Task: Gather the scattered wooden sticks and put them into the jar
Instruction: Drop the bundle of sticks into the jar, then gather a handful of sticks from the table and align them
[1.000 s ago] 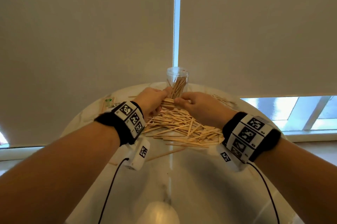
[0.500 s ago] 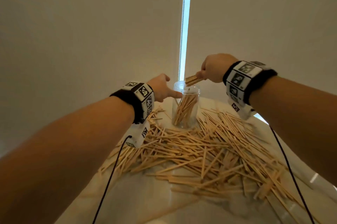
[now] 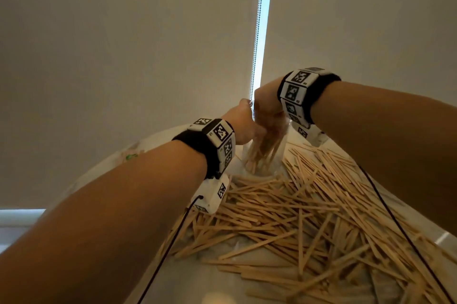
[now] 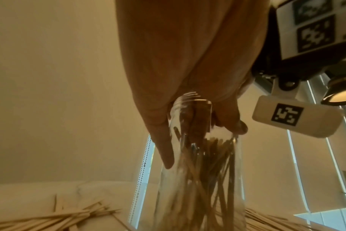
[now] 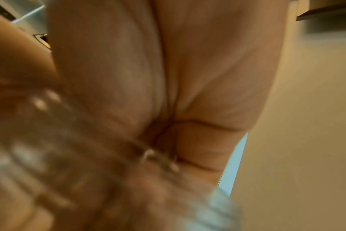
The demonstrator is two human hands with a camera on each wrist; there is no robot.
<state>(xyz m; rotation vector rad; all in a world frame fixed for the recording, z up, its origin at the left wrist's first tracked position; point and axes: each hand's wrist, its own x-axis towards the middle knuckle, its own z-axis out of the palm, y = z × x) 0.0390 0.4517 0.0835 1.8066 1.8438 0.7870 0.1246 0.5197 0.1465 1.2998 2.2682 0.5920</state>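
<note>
A clear jar (image 3: 264, 157) with several wooden sticks standing in it sits at the far side of the white round table (image 3: 197, 284). My left hand (image 3: 247, 115) grips the jar's neck, thumb on one side and fingers on the other (image 4: 203, 140). My right hand (image 3: 268, 110) is on top of the jar's mouth, its fingers reaching down inside. Whether they still hold sticks is hidden by blur and glass. The right wrist view shows only my blurred palm (image 5: 158, 140) against the jar (image 5: 49, 156). A big pile of loose wooden sticks (image 3: 296, 209) spreads over the table in front of the jar.
Beige roller blinds hang close behind the table, with a bead chain (image 3: 257, 31) in the bright gap between them. A small green-printed packet (image 3: 128, 155) lies at the table's far left. More sticks (image 4: 59, 218) lie left of the jar. Black cables trail from both wrists.
My right hand, which held a bundle of sticks above the jar, has come down onto its mouth with fingers inside. My left hand has closed round the jar's neck. The head view has moved closer.
</note>
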